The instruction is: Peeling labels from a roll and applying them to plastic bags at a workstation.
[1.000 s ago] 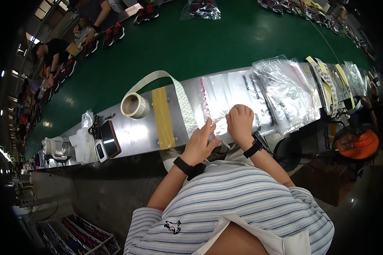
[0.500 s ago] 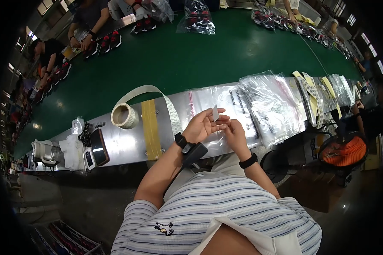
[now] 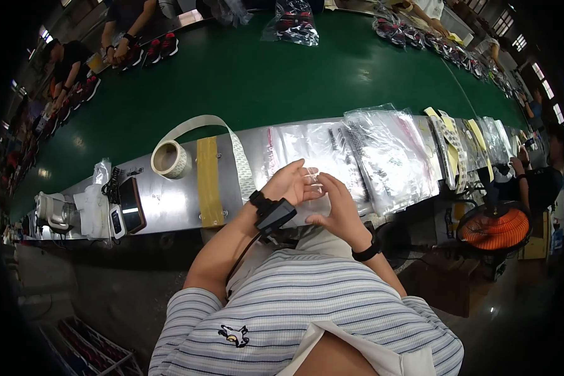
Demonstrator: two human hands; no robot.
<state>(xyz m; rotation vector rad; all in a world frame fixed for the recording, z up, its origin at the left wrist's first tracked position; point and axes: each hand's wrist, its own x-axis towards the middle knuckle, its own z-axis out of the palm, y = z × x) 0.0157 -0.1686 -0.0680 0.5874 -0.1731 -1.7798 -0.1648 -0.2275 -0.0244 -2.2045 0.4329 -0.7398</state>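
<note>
Head view: clear bags (image 3: 297, 143) lie beyond half-curled left fingers (image 3: 312, 195), grip unclear, and spread right fingers (image 3: 336, 190).

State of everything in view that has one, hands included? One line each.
Left hand: palm up, fingers half curled; grip unclear
Right hand: open, fingers extended
Clear plastic bags: flat, overlapping
Label roll: on its side, partly unwound
Yellow tape band: laid flat
Dark-screened device: lying flat
Orange fan: spinning or not, can't tell
Centre shoes: bagged

The bags (image 3: 391, 160) are clear, the belt (image 3: 263, 81) green, the shirt (image 3: 307, 301) blue-striped
</note>
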